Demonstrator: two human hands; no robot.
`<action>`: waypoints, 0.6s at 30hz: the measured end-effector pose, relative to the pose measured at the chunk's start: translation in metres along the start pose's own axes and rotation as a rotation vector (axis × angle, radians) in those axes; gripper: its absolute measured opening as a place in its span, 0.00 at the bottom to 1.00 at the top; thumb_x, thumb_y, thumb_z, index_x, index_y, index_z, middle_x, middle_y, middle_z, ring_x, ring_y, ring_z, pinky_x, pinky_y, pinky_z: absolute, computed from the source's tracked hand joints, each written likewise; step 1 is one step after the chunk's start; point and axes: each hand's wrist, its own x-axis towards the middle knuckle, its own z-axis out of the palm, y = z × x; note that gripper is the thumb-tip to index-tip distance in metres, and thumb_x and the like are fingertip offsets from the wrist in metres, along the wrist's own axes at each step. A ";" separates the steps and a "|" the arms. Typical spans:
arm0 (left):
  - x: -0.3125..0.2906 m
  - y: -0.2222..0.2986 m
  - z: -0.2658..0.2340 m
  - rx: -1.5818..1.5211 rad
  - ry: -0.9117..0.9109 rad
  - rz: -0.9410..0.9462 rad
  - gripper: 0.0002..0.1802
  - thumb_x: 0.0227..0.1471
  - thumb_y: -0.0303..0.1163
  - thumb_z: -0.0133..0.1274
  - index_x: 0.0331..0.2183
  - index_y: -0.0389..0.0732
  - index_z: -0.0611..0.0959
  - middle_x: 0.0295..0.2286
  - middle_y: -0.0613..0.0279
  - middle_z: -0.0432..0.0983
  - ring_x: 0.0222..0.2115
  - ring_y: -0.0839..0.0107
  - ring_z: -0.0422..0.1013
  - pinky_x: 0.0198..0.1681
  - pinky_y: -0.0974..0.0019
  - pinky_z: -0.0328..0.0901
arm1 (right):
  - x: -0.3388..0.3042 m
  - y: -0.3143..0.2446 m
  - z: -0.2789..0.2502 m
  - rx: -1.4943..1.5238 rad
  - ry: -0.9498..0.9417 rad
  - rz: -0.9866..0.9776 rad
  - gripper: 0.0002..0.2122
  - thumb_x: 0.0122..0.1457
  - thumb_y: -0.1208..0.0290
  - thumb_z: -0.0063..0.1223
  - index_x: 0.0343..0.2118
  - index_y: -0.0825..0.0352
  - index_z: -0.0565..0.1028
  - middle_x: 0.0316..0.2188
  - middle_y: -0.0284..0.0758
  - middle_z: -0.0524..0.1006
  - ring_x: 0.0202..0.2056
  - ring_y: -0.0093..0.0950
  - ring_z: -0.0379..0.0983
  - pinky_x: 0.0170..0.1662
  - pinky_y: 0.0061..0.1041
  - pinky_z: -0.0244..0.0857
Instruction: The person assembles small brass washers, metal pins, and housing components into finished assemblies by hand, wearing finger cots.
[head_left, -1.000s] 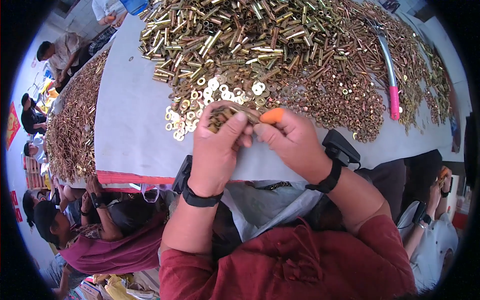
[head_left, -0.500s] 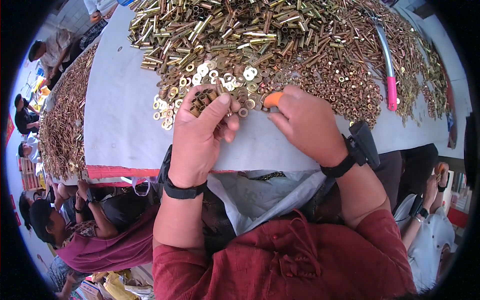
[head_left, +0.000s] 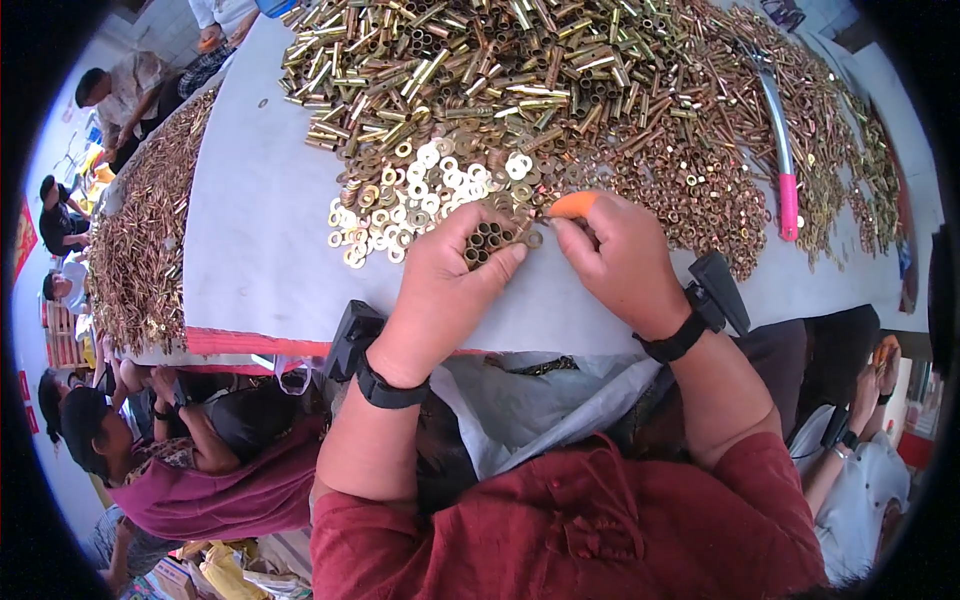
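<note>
My left hand [head_left: 450, 285] grips a bundle of short brass tubes [head_left: 487, 240], their open ends facing up. My right hand [head_left: 620, 262], with an orange cot on one fingertip [head_left: 572, 205], pinches a small brass washer [head_left: 534, 239] right next to the bundle. Both hands hover over the near edge of a heap of flat brass washers [head_left: 430, 190] on the grey table [head_left: 260, 220]. Black bands sit on both wrists.
A large pile of brass tubes [head_left: 480, 70] and a spread of small nuts [head_left: 690, 190] cover the table's far half. A curved metal tool with a pink handle [head_left: 785, 170] lies on the right. A grey bag [head_left: 520, 410] hangs below. Other people sit at left and right.
The view has shifted slightly, and both hands have stayed together at the washer heap. My right fingers have closed in against the tube bundle in my left hand.
</note>
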 end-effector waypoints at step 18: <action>0.002 -0.005 -0.004 -0.023 -0.064 0.052 0.09 0.54 0.27 0.60 0.37 0.38 0.79 0.25 0.72 0.72 0.23 0.84 0.66 0.27 0.77 0.64 | 0.005 -0.010 0.000 0.151 0.021 -0.108 0.07 0.54 0.71 0.60 0.35 0.64 0.79 0.28 0.40 0.77 0.29 0.39 0.76 0.31 0.31 0.70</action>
